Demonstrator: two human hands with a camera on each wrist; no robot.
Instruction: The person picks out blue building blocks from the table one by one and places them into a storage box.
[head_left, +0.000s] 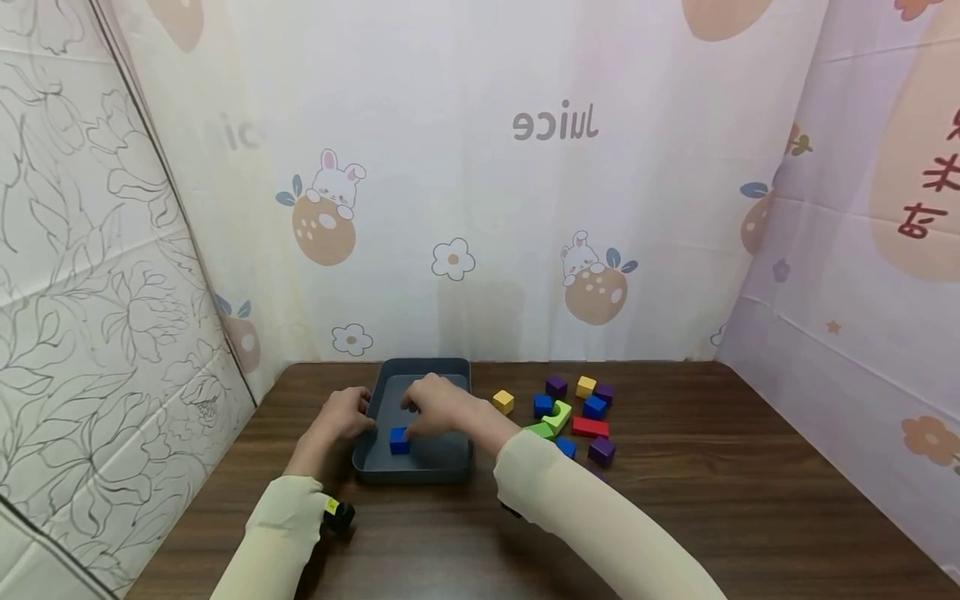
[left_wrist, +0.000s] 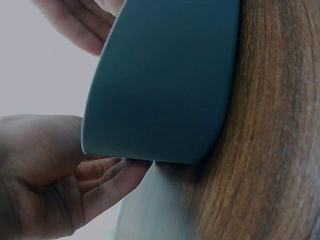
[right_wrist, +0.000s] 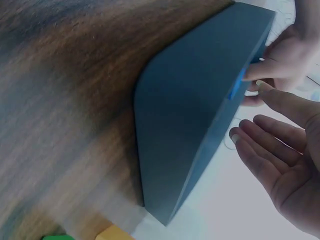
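A person's left hand (head_left: 347,414) grips the left wall of the grey-blue tray (head_left: 375,477), thumb over the rim and fingers against the outside, likely to steady it. The blue cube (head_left: 400,442) sits on the tray floor, near and left, where the raised walls would keep it from straying. The right hand (head_left: 438,406) hangs above, fingers loosely bent and spread from the thumb with nothing between, its thumb close to the cube. Right of the tray lie a yellow cube (head_left: 503,402), a lime-green arch block (head_left: 558,417) and a red rectangular block (head_left: 590,427), within easy reach.
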